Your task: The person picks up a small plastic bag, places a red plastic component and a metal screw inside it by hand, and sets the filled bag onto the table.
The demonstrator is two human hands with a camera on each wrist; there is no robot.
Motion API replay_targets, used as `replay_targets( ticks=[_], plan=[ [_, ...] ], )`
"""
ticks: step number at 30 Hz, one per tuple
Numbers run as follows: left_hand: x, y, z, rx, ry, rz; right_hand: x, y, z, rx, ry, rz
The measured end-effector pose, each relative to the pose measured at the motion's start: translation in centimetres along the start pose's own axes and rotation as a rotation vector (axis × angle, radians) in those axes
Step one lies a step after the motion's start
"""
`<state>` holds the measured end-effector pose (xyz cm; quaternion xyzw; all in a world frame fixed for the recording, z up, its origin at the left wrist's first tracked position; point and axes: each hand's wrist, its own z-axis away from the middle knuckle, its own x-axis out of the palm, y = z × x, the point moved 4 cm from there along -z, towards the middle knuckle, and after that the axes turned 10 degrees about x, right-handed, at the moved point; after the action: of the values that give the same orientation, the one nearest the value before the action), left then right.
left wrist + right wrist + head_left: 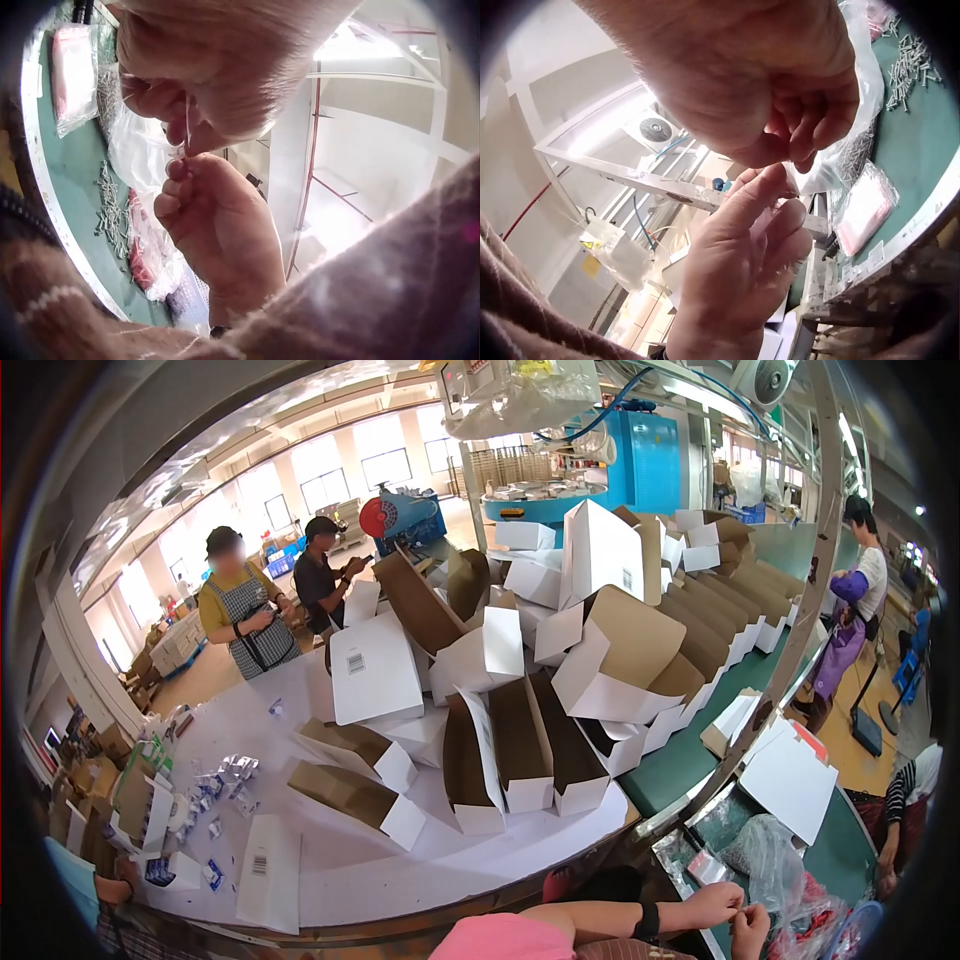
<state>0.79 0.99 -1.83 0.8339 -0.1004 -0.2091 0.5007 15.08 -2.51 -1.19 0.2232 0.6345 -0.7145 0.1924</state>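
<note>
Pinching thin translucent sliver (189, 126): left hand (214, 67), right hand (232, 225); slim metal fasteners (112, 214) nearby.

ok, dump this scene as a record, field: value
left hand: pinching thin clear piece, exact item unclear
right hand: fingertips meeting the left's
green worktop: loose metal fasteners, clear plastic bag
white table: open boxes, white outside, brown inside
background: two people beyond the table

Standing people (250, 610): three; barcode labels (356, 663): three — dark caps (223, 540): two — wearer's bare hands (714, 904): two.
</note>
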Motion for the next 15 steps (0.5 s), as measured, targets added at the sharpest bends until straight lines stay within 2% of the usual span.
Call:
replay_targets(
  ticks=[2,7,11,13,14,15],
  plan=[
    [0.0,0.1,0.0,0.005,0.007,0.002,0.0,0.5,-0.1,0.007,0.011,0.015],
    [0.2,0.3,0.0,0.03,0.034,0.017,-0.2,-0.1,0.3,-0.134,0.132,0.229],
    [-0.1,0.9,-0.1,0.013,0.032,0.02,-0.5,-0.6,0.5,-0.161,0.155,0.253],
    [-0.3,1.0,-0.1,-0.048,0.013,0.088,-0.7,-1.0,0.5,-0.046,0.019,-0.067],
    [-0.5,1.1,0.0,-0.049,0.006,0.089,-0.4,-0.9,0.3,-0.041,0.024,-0.069],
    [-0.8,1.3,0.0,-0.072,0.002,0.093,0.2,-0.3,0.0,0.05,0.009,-0.254]
  ],
)
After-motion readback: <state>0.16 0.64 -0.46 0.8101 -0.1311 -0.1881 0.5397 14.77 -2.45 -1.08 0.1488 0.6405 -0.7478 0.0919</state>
